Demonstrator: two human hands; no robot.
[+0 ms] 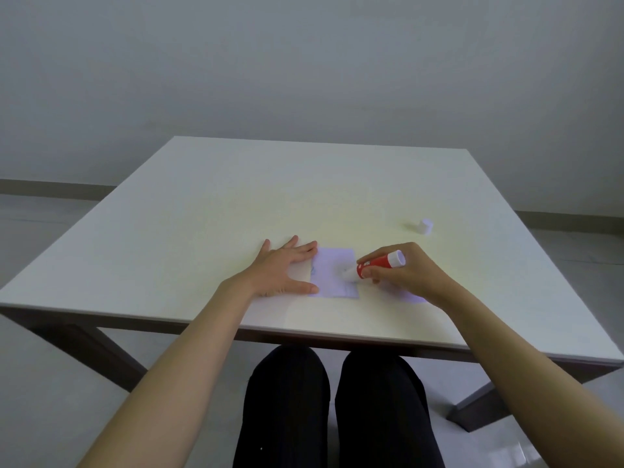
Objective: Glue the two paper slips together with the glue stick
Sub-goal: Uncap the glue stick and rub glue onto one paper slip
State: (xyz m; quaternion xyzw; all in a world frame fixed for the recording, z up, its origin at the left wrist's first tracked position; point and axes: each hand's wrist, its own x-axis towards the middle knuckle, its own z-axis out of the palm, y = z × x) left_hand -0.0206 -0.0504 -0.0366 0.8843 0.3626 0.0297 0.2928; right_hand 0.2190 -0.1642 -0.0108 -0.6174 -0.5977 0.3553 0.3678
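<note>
A pale lilac paper slip (pixel 332 265) lies flat near the front middle of the table. My left hand (pixel 282 270) rests flat beside it, with fingertips and thumb pressing on its left edge. My right hand (pixel 405 271) grips a red and white glue stick (pixel 374 265), tilted low with its white tip touching the slip's right half. A second pale slip (pixel 410 297) shows partly under my right wrist; most of it is hidden.
The glue stick's white cap (pixel 424 226) lies on the table at the back right. The white table (pixel 236 197) has its front edge just above my knees. A grey wall stands behind the table.
</note>
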